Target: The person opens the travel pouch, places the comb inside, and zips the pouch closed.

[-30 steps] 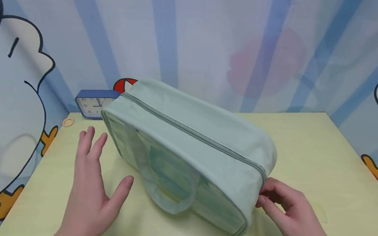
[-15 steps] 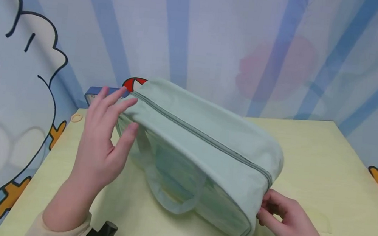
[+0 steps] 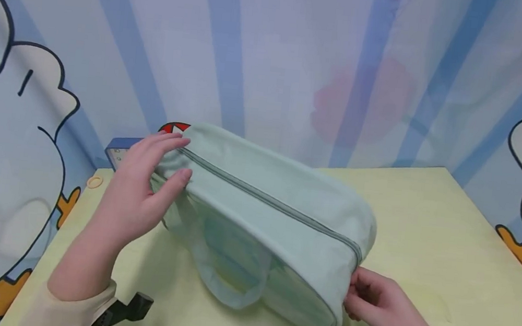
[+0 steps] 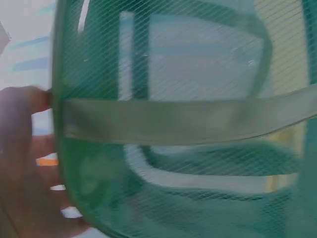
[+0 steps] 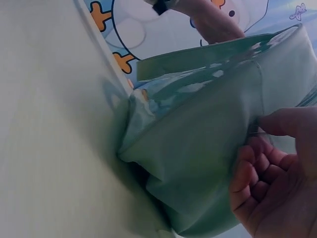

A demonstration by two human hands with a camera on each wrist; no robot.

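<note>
A pale green zippered bag (image 3: 277, 185) with see-through sides stands tilted across the table. Its zipper (image 3: 257, 197) runs closed along the top, and a strap handle (image 3: 230, 291) hangs down the near side. My left hand (image 3: 138, 185) rests on the bag's upper left end, thumb near the front edge, fingers reaching over the top. In the left wrist view, the fingers lie along the edge of the clear mesh-patterned panel (image 4: 198, 64). At the right end, my right hand (image 3: 384, 306) pinches at the zipper's end with thumb and forefinger; the small zipper pull is mostly hidden there.
A blue clock (image 3: 118, 149) stands behind the bag's left end, partly covered. A small beige ring (image 3: 95, 182) lies at the left edge of the pale yellow table (image 3: 415, 225). Cartoon-printed curtains (image 3: 284, 65) enclose the table's back and sides.
My left hand has gone from in front of the bag up and forward onto its upper left end. The right hand stays at the bag's right end.
</note>
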